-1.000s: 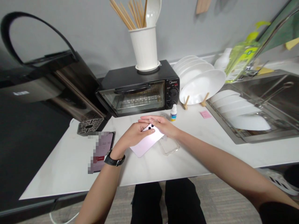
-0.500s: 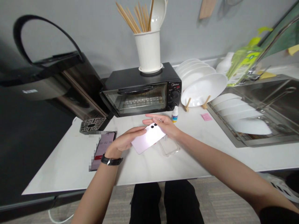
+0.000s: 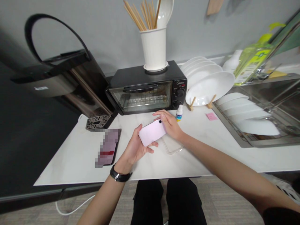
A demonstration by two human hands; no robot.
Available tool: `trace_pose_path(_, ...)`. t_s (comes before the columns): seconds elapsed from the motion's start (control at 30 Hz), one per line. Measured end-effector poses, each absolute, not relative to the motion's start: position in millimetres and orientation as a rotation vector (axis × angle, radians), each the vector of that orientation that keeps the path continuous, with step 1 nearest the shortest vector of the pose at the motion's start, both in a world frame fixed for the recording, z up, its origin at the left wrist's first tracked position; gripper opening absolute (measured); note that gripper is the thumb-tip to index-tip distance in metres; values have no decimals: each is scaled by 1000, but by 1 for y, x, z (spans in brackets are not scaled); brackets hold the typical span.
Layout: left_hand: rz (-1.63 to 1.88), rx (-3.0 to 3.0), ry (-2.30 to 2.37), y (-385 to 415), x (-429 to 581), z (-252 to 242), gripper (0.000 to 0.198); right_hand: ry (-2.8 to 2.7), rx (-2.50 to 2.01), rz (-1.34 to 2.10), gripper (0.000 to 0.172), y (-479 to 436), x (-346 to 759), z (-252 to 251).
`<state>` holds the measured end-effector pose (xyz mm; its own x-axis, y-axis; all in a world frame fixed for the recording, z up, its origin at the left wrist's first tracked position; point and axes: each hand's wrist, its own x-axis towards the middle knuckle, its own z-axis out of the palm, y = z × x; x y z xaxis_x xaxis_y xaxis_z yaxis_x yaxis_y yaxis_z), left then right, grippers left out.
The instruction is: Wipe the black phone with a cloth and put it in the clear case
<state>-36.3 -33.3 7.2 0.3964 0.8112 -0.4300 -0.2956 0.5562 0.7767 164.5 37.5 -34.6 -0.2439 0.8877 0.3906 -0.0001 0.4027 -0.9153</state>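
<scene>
A pale pink phone [image 3: 152, 132] is held back side up above the white counter [image 3: 201, 150], between both hands. My left hand [image 3: 136, 148], with a black watch on the wrist, cups its lower end with fingers curled round it. My right hand [image 3: 169, 123] grips its upper end near the camera lenses. A clear phone case [image 3: 172, 146] lies on the counter just below my right wrist. A small white dropper bottle [image 3: 179, 113] stands beside my right hand.
A second phone [image 3: 109, 147] lies screen up at the left. A black toaster oven [image 3: 145, 89] carries a white utensil holder [image 3: 154, 50]. White plates [image 3: 208, 84] stand in a rack; more fill the sink tray [image 3: 248, 115]. A pink sticky note [image 3: 211, 116] lies nearby.
The pink phone has been lifted off the counter and turned more level. My left hand has moved from on top of it to under its lower end.
</scene>
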Motion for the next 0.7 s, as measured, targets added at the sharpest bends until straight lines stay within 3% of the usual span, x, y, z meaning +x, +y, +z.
trace_pose_path(0.1, 790, 683, 906, -34, -30, 11, 47, -1745, -768, 899, 42, 33, 166, -33)
trace_pose_path(0.3, 815, 697, 911, -36, -25, 9, 46, -2215, -495, 679, 78, 28, 159, -29)
trace_pose_path(0.47, 841, 701, 912, -44, -32, 11, 40, -2209, -695, 383, 87, 33, 164, -28)
trace_pose_path(0.7, 889, 799, 980, -52, -20, 3, 51, -2380, -689, -146, 106, 18, 157, -26)
